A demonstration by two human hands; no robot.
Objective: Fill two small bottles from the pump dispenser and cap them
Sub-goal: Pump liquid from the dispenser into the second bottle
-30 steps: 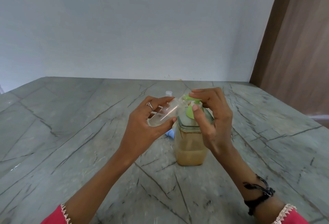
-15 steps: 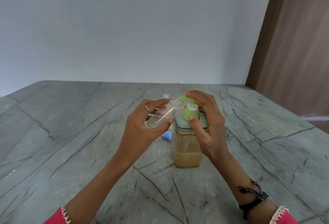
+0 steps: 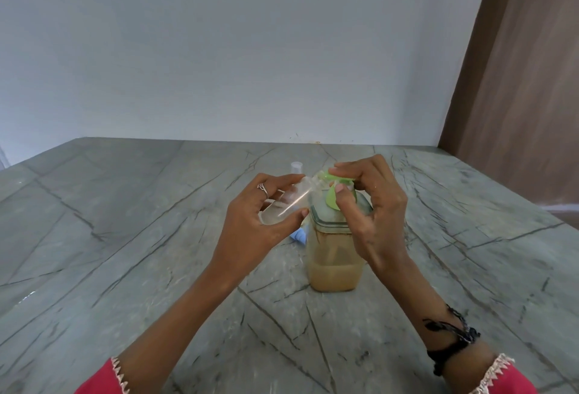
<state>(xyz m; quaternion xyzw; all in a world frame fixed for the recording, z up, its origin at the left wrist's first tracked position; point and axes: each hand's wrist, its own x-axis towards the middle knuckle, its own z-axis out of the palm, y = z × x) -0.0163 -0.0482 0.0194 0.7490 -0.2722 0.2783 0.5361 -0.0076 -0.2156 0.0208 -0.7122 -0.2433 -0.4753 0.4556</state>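
The left hand (image 3: pixel 253 224) grips a small bottle (image 3: pixel 286 205), nearly empty, at the pump dispenser (image 3: pixel 336 237) near the table's middle. The right hand (image 3: pixel 369 205) pinches the pump head (image 3: pixel 332 188); filling seems just begun, capping is left.

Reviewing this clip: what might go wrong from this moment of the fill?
1. The left hand holds the small clear bottle tilted at the green pump; liquid may miss its narrow mouth.
2. The right hand pressing from above might tip the dispenser.
3. A second bottle behind could be knocked.

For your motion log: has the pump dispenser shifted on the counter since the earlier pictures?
No. The pump dispenser stands on the same dark vein crossing of the counter; only the camera tilted.
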